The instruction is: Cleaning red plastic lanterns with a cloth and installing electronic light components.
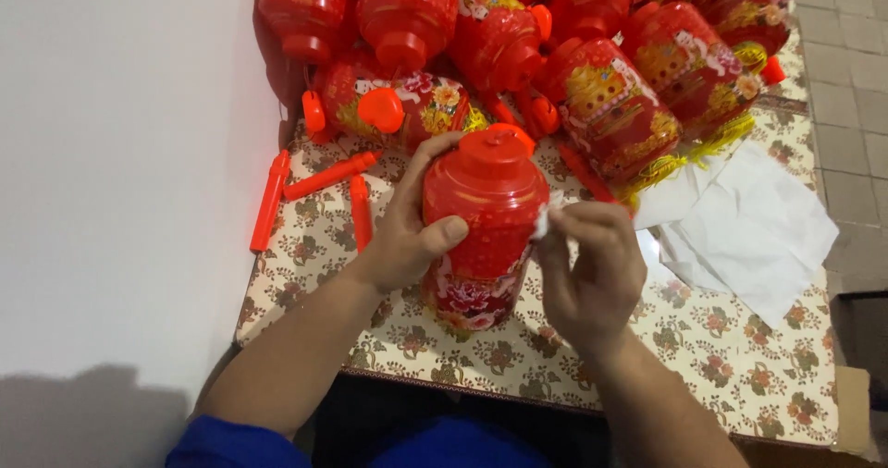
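Red lantern (pixel 483 223), barrel-shaped with a plastic cap on top and a flowered band round its lower part, stands between the two hands, its base just above the bench (pixel 740 366) with the patterned cloth. The left hand (pixel 407 232) is wrapped round its left side, fingers curled behind and thumb pressed to the front, so it has a firm hold. The right hand (pixel 592 269) is closed at the fingertips on a small white scrap (pixel 544 220), paper or cloth I judge, which touches the lantern's right side near the upper edge. Beyond the hands lies a heap of like lanterns (pixel 610 107), some with yellow tassels. To the left of the left hand lie several orange plastic rods (pixel 326 178), loose. White paper sheets (pixel 740 223) lie to the right of the right hand. Judging by the heap, many lanterns are already put together; this one is in hand, and the loose rods are unused.
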